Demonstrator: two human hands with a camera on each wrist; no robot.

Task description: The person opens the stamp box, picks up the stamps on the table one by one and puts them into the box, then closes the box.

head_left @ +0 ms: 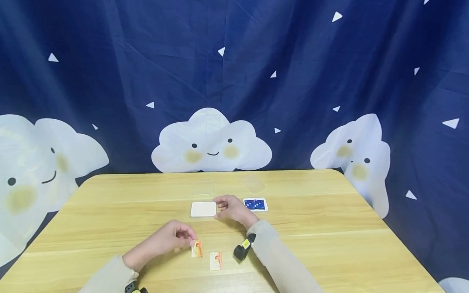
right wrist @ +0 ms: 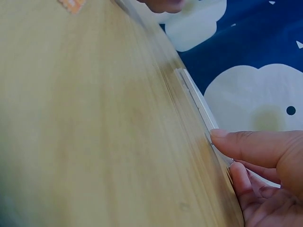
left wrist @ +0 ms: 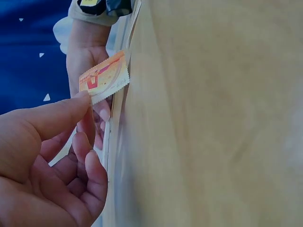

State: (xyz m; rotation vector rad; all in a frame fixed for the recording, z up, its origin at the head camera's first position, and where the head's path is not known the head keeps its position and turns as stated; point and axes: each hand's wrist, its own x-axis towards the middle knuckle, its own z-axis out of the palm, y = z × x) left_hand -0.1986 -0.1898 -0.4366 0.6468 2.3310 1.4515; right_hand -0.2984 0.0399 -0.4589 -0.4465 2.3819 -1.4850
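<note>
My left hand (head_left: 172, 237) pinches an orange and white postage stamp (head_left: 197, 248) between thumb and fingers, above the table. The left wrist view shows the toothed edges of this stamp (left wrist: 108, 78). At the right end of a flat white rectangular case (head_left: 202, 209), the thumb and fingers of my right hand (head_left: 232, 208) grip its edge. In the right wrist view the thumb lies on the rim of the case (right wrist: 201, 109). Another orange and white stamp (head_left: 215, 261) lies on the table in front, to the right of the held one.
Right of my right hand lies a white case (head_left: 266, 208) with blue stamps (head_left: 255, 204) on it. Two clear flat plastic pieces, one on the left (head_left: 203, 187) and one on the right (head_left: 253, 184), lie farther back. A blue cloud-patterned curtain (head_left: 242, 89) hangs behind the wooden table (head_left: 329, 228).
</note>
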